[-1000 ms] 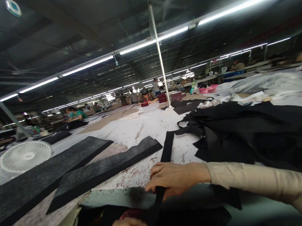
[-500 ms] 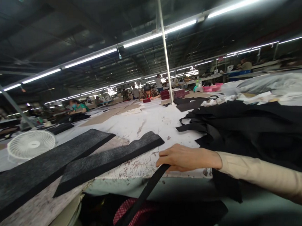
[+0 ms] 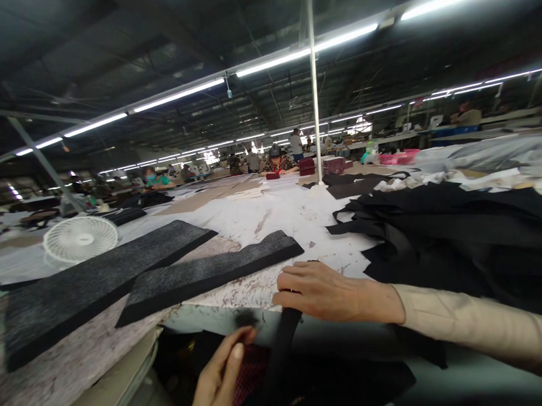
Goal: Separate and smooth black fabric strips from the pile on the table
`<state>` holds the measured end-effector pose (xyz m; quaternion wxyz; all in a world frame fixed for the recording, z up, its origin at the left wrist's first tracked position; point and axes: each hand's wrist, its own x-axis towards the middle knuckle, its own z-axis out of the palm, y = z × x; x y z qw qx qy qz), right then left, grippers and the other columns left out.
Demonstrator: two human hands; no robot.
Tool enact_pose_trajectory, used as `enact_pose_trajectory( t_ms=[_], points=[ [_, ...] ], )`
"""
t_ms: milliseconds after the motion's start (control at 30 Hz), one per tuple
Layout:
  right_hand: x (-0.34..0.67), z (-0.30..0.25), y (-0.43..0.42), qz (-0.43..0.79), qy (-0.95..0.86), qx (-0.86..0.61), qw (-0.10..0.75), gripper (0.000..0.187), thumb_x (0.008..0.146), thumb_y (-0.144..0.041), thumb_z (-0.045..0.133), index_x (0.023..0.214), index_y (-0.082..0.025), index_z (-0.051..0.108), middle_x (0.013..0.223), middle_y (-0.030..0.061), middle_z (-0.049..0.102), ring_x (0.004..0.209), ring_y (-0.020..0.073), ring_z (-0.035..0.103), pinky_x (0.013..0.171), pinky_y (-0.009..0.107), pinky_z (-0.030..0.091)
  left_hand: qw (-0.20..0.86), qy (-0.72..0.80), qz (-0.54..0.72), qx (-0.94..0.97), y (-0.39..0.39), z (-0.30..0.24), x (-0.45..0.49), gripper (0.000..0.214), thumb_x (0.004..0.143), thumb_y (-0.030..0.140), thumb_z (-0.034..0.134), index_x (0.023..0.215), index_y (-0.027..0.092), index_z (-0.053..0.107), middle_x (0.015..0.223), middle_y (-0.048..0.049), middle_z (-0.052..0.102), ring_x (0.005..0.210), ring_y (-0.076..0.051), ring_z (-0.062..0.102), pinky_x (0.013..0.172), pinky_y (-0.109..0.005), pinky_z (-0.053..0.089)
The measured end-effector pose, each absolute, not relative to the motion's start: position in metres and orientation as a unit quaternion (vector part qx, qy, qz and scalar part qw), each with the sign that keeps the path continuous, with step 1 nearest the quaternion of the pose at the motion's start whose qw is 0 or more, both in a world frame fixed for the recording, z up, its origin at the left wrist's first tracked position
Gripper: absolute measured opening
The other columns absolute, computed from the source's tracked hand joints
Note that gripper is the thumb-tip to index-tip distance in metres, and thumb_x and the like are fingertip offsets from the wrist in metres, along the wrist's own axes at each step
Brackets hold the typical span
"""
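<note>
My right hand (image 3: 322, 290) is at the table's front edge, its fingers closed round a black fabric strip (image 3: 283, 340). From there the strip hangs down over the edge toward my lap. Lower and to the left, my left hand (image 3: 222, 373) is raised with thumb and fingers drawn together. A blurred dark patch shows just beyond its fingertips, and I cannot make out what, if anything, they hold. On the tabletop to the left lie a shorter dark grey piece with a black border (image 3: 211, 274) and a longer similar piece (image 3: 108, 282).
A heap of black fabric (image 3: 461, 236) covers the table's right side. A white fan (image 3: 81, 239) stands at the left. Beyond are a metal pole (image 3: 315, 105), a pink basin (image 3: 399, 157), dark red stacks (image 3: 306, 166) and several people at work.
My left hand has come into view from below. The right hand has shifted slightly down at the table edge, still gripping the strip. The whole view has turned a little left.
</note>
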<state>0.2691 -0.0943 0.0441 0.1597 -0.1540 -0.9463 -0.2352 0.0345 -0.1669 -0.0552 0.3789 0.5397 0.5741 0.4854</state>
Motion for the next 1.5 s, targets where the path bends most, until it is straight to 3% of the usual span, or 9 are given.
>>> enact_pose_trajectory(
  t_ms=[100, 200, 367, 467, 567, 800, 967, 1133, 1500],
  points=[
    [0.264, 0.048, -0.097, -0.277, -0.930, -0.115, 0.214, 0.025, 0.095, -0.009, 0.035, 0.097, -0.018, 0.058, 0.086, 0.0030, 0.055, 0.074, 0.0141, 0.042, 0.066, 0.030, 0.032, 0.518, 0.487, 0.456, 0.535, -0.161, -0.034, 0.070, 0.055, 0.077, 0.060, 0.057, 0.117, 0.022, 0.062, 0.095, -0.0064, 0.071, 0.082, -0.018, 0.064, 0.073, -0.028, 0.051],
    [0.272, 0.056, -0.100, -0.285, -0.929, -0.091, 0.217, 0.023, 0.096, -0.014, 0.038, 0.110, -0.019, 0.056, 0.092, 0.0040, 0.057, 0.080, 0.0144, 0.046, 0.071, 0.030, 0.033, 0.605, 0.410, 0.440, 0.522, -0.159, -0.020, 0.079, 0.043, 0.073, 0.051, 0.067, 0.098, 0.016, 0.069, 0.062, 0.0006, 0.061, 0.050, -0.008, 0.049, 0.051, -0.020, 0.039],
    [0.286, 0.072, -0.104, -0.092, -0.973, -0.098, 0.186, 0.036, 0.091, -0.047, 0.051, 0.110, -0.017, 0.058, 0.093, 0.0064, 0.059, 0.081, 0.0155, 0.049, 0.075, 0.031, 0.035, 0.520, 0.455, 0.488, 0.533, -0.160, -0.008, 0.063, 0.031, 0.073, 0.046, 0.069, 0.081, 0.016, 0.069, 0.068, 0.0008, 0.060, 0.063, -0.009, 0.051, 0.061, -0.020, 0.039],
    [0.282, 0.077, -0.106, 0.031, -0.968, -0.129, 0.215, 0.022, 0.093, -0.035, 0.051, 0.091, -0.017, 0.064, 0.083, 0.0050, 0.062, 0.080, 0.0145, 0.050, 0.078, 0.030, 0.037, 0.427, 0.496, 0.466, 0.596, -0.164, 0.000, 0.060, 0.031, 0.075, 0.047, 0.065, 0.075, 0.016, 0.068, 0.067, 0.0006, 0.057, 0.065, -0.011, 0.048, 0.061, -0.021, 0.037],
    [0.271, 0.079, -0.107, 0.108, -0.955, -0.160, 0.225, 0.019, 0.093, -0.020, 0.048, 0.092, -0.017, 0.066, 0.089, 0.0056, 0.066, 0.085, 0.0143, 0.053, 0.081, 0.028, 0.038, 0.361, 0.505, 0.449, 0.643, -0.167, 0.006, 0.064, 0.032, 0.078, 0.048, 0.060, 0.070, 0.018, 0.065, 0.067, 0.0002, 0.054, 0.066, -0.013, 0.046, 0.064, -0.022, 0.038],
    [0.263, 0.079, -0.093, 0.271, -0.940, -0.204, 0.040, 0.018, 0.082, -0.010, 0.054, 0.091, -0.012, 0.069, 0.070, -0.0016, 0.061, 0.058, 0.0064, 0.049, 0.055, 0.017, 0.036, 0.345, 0.519, 0.440, 0.647, -0.171, 0.007, 0.059, 0.034, 0.079, 0.051, 0.057, 0.071, 0.018, 0.065, 0.067, 0.0003, 0.052, 0.068, -0.014, 0.047, 0.065, -0.021, 0.037],
    [0.262, 0.073, -0.087, 0.231, -0.948, -0.215, 0.034, 0.029, 0.072, -0.026, 0.071, 0.099, -0.015, 0.070, 0.076, 0.0004, 0.065, 0.064, 0.0095, 0.053, 0.058, 0.018, 0.038, 0.341, 0.527, 0.438, 0.643, -0.170, 0.006, 0.055, 0.037, 0.079, 0.052, 0.057, 0.070, 0.017, 0.065, 0.065, 0.0003, 0.052, 0.067, -0.014, 0.047, 0.062, -0.021, 0.037],
    [0.254, 0.074, -0.096, 0.196, -0.960, -0.193, 0.056, 0.016, 0.087, -0.028, 0.059, 0.086, -0.016, 0.070, 0.064, -0.0025, 0.059, 0.055, 0.0067, 0.046, 0.056, 0.018, 0.033, 0.346, 0.514, 0.448, 0.645, -0.168, 0.003, 0.060, 0.033, 0.078, 0.048, 0.060, 0.069, 0.017, 0.066, 0.066, 0.0005, 0.055, 0.067, -0.013, 0.049, 0.066, -0.022, 0.039],
    [0.284, 0.068, -0.097, 0.213, -0.933, -0.279, 0.074, 0.020, 0.088, -0.024, 0.052, 0.077, -0.016, 0.067, 0.060, -0.0026, 0.053, 0.054, 0.0075, 0.045, 0.055, 0.020, 0.033, 0.404, 0.596, 0.419, 0.553, -0.169, -0.039, -0.012, 0.038, 0.067, 0.054, 0.069, 0.062, 0.016, 0.068, 0.060, 0.0017, 0.056, 0.059, -0.012, 0.047, 0.057, -0.021, 0.038]
  ],
)
